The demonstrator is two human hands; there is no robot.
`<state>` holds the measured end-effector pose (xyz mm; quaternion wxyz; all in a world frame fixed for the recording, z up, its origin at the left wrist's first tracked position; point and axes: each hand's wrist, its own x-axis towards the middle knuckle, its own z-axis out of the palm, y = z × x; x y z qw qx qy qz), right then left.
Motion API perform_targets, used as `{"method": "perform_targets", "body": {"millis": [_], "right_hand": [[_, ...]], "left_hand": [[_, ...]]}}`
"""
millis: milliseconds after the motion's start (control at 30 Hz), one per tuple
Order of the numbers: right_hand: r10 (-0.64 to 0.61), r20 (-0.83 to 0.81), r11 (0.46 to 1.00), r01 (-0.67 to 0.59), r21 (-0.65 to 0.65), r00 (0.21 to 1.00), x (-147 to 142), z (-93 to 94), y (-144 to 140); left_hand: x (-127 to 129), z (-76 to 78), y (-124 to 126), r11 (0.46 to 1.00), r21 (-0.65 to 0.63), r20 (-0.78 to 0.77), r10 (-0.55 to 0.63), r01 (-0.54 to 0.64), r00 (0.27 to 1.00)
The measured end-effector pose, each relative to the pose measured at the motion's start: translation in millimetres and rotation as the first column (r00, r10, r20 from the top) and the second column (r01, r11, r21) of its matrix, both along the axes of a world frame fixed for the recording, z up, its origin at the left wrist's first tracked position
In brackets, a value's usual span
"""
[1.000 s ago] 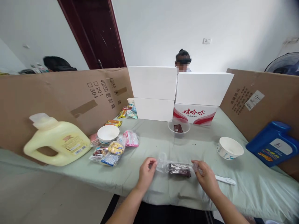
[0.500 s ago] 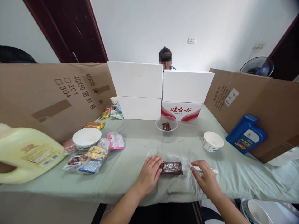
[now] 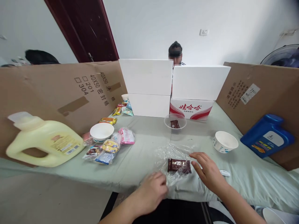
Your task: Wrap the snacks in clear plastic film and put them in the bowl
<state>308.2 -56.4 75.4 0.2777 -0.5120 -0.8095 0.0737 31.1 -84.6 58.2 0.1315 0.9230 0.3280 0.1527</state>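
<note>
Brown packets point(image 3: 179, 166) lie on clear film point(image 3: 163, 153) on the counter point(image 3: 146, 146), between the hands; their print seems illegible. Left hand point(image 3: 154, 190): grip curled, can't make out its hold. Right hand point(image 3: 206, 169): grip loosely parted, nothing visibly held. White-red box point(image 3: 191, 109) reads 娃哈哈; left carton point(image 3: 58, 88), 40X50, 201, 304.

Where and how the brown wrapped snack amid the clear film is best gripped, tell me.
The snack is probably best pinched across its long edges near the right end, coming from the right: it lies flat, lengthwise left to right, and that end faces the right hand.
</note>
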Motion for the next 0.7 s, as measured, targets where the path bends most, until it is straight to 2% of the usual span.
{"method": "perform_targets", "body": {"millis": [67, 100, 167, 233, 267, 333, 433, 500, 600, 700], "right_hand": [[0.032, 0.039, 0.996, -0.029, -0.084, 0.999, -5, 7.8, -3], [0.023, 0.085, 0.991, -0.011, -0.135, 0.996, -9, 9.6, -2], [-0.025, 0.232, 0.971, 0.079, -0.226, 0.972, -17, 9.6, 2], [-0.061, 0.394, 0.944, 0.181, -0.275, 0.917, -23, 6.8, 8], [-0.065, 0.451, 0.935, 0.213, -0.285, 0.890, -24, 5.2, 10], [-0.066, 0.506, 0.928, 0.239, -0.284, 0.860, -22, 1.5, 13], [-0.110, 0.498, 0.936, 0.258, -0.240, 0.860, -14, -9.1, 13], [-0.140, 0.418, 0.954, 0.235, -0.185, 0.898, -11, -22.6, 11], [-0.144, 0.277, 0.973, 0.188, -0.137, 0.950, -10, -52.2, 7], [-0.164, 0.208, 0.979, 0.184, -0.082, 0.964, -10, -83.2, 1]], "left_hand": [[1, 5.6, -7, 0.983, -0.144, -0.038, -0.117, 0.110, 0.992], [5, 7.9, -6, 0.977, -0.184, -0.017, -0.112, 0.107, 0.994], [17, 10.4, 7, 0.984, -0.179, 0.087, 0.023, -0.007, 0.996], [34, 8.6, 27, 0.981, -0.121, 0.216, 0.173, -0.150, 0.961], [43, 5.6, 38, 0.978, -0.093, 0.251, 0.205, -0.188, 0.946], [57, -3.7, 56, 0.982, -0.059, 0.209, 0.190, -0.181, 0.959], [69, -20.3, 68, 0.989, -0.075, 0.047, 0.135, -0.131, 0.990], [72, -27.6, 68, 0.986, -0.090, 0.007, 0.139, -0.138, 0.990], [67, -29.6, 63, 0.982, -0.121, 0.041, 0.150, -0.144, 0.988], [50, -26.4, 67, 0.963, -0.235, 0.126, 0.166, -0.133, 0.978]]}}
